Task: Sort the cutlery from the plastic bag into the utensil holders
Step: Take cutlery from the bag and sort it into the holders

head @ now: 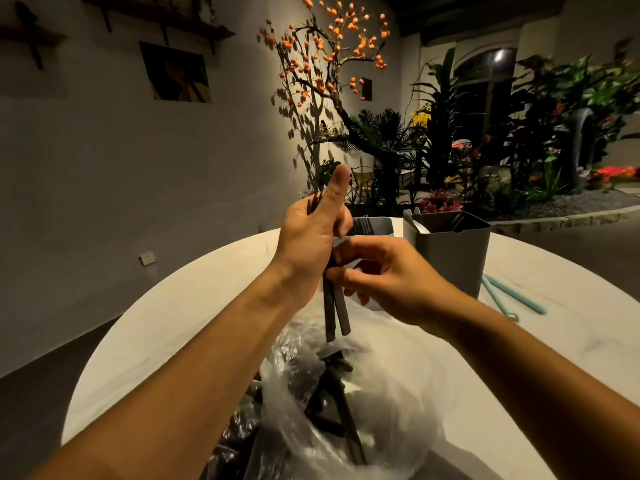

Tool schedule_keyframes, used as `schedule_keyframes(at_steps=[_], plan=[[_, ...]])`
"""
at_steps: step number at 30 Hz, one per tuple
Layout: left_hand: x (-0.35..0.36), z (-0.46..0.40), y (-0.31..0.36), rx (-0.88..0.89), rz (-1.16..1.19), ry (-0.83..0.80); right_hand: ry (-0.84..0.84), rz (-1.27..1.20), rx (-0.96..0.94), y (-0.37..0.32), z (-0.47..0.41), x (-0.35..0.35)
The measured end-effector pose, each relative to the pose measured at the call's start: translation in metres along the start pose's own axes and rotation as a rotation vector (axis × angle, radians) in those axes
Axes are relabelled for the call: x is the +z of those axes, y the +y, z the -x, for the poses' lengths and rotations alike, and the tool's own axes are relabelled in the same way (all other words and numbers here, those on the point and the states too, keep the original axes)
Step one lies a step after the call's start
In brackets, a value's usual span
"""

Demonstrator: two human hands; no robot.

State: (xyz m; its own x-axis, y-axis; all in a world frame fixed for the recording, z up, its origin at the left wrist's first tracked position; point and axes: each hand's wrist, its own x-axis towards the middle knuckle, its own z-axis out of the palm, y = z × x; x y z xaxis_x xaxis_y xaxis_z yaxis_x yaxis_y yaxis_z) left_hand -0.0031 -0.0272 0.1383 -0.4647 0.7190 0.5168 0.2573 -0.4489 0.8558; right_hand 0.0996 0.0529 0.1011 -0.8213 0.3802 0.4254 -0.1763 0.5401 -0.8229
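Note:
My left hand (308, 244) is shut on a small bunch of dark cutlery (334, 311), held upright above the bag with the handles pointing down and the thumb raised. My right hand (384, 278) pinches the same handles from the right side. Below them lies the clear plastic bag (391, 403) with several more dark pieces (334, 386) inside. Behind my hands stands a light utensil holder (379, 228) with fork tines showing in it. To its right is a grey utensil holder (453, 258) with dark and white utensils inside.
Everything rests on a round white table (180, 323). A few teal sticks (512, 294) lie on it right of the grey holder. Dark plastic packaging (239, 431) sits at the near edge, left of the bag. Plants and a wall stand behind.

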Motion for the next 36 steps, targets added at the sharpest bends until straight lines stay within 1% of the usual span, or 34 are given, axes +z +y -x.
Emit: schedule_keyframes(at_steps=[4, 6, 8, 10, 12, 14, 15, 18, 22, 24, 25, 27, 29, 32, 34, 36], plan=[[0.007, -0.022, -0.001, 0.020, -0.080, -0.040, -0.025, -0.024, 0.033, -0.003, -0.017, -0.020], [0.009, -0.035, -0.005, 0.012, -0.140, -0.071, -0.025, 0.023, 0.028, -0.005, -0.025, -0.030], [0.009, -0.051, -0.009, 0.016, -0.155, -0.062, 0.006, 0.092, 0.020, -0.007, -0.038, -0.043], [0.007, -0.067, -0.014, 0.042, -0.155, -0.025, 0.106, 0.121, 0.019, -0.010, -0.054, -0.059], [0.002, -0.082, -0.022, 0.062, -0.237, 0.015, 0.250, 0.134, 0.014, -0.011, -0.073, -0.075], [-0.002, -0.094, -0.036, 0.040, -0.345, -0.001, 0.347, 0.165, 0.012, -0.004, -0.091, -0.084], [-0.004, -0.097, -0.043, 0.009, -0.390, -0.025, 0.357, 0.194, 0.024, 0.003, -0.098, -0.086], [-0.009, -0.103, -0.063, -0.085, -0.497, -0.078, 0.328, 0.344, 0.086, 0.030, -0.115, -0.085], [-0.014, -0.104, -0.077, -0.153, -0.598, -0.144, 0.257, 0.422, 0.173, 0.058, -0.126, -0.078], [-0.015, -0.104, -0.082, -0.163, -0.716, -0.193, 0.232, 0.491, 0.213, 0.068, -0.130, -0.075], [-0.016, -0.104, -0.085, -0.154, -0.796, -0.189, 0.236, 0.528, 0.234, 0.072, -0.132, -0.075], [-0.020, -0.107, -0.089, -0.149, -0.913, -0.122, 0.274, 0.580, 0.266, 0.075, -0.134, -0.075], [-0.024, -0.108, -0.087, -0.184, -0.934, -0.068, 0.331, 0.610, 0.264, 0.076, -0.133, -0.078], [-0.028, -0.100, -0.076, -0.214, -0.875, -0.056, 0.396, 0.599, 0.216, 0.070, -0.124, -0.080], [-0.029, -0.090, -0.067, -0.173, -0.819, -0.041, 0.385, 0.550, 0.170, 0.061, -0.116, -0.076], [-0.029, -0.074, -0.059, -0.134, -0.788, -0.042, 0.312, 0.482, 0.118, 0.047, -0.102, -0.065]])
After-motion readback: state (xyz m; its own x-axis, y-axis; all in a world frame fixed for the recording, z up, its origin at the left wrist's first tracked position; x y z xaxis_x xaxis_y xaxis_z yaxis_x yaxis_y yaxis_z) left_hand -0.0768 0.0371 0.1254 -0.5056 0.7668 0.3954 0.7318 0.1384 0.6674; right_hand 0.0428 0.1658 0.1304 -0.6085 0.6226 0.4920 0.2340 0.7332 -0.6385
